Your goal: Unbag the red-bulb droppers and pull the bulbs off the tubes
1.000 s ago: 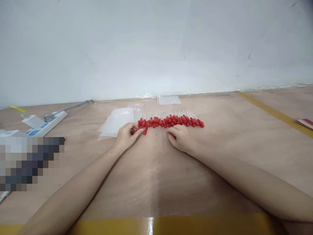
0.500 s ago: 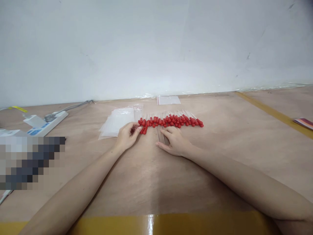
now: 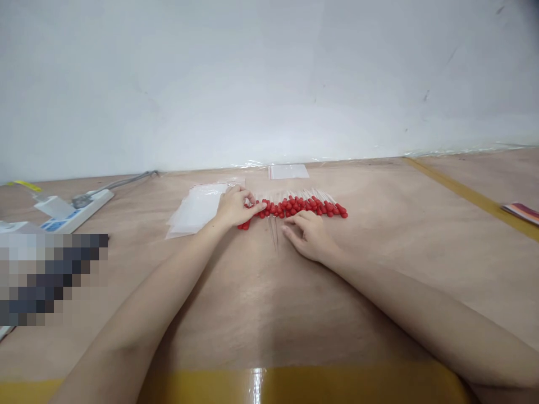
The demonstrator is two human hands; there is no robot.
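A row of glass droppers with red rubber bulbs (image 3: 305,206) lies across the brown table (image 3: 261,303). My left hand (image 3: 236,206) rests on the row's left end, its fingers pinched on a red bulb there. My right hand (image 3: 307,235) lies just in front of the row, fingers loosely spread and curled, holding nothing. One or two bare clear glass tubes (image 3: 274,234) lie on the table between my hands. A stack of clear plastic bags (image 3: 194,209) sits just left of my left hand.
A white power strip (image 3: 71,209) with a grey cable lies far left, above a blurred-out patch. A small clear bag (image 3: 288,171) lies by the white wall. Yellow tape runs along the near table edge and at the right, near a coloured card (image 3: 524,212).
My left hand has moved up and right from the near left end of the row onto the bulbs. My right hand has let go of the glass tubes and shifted slightly right.
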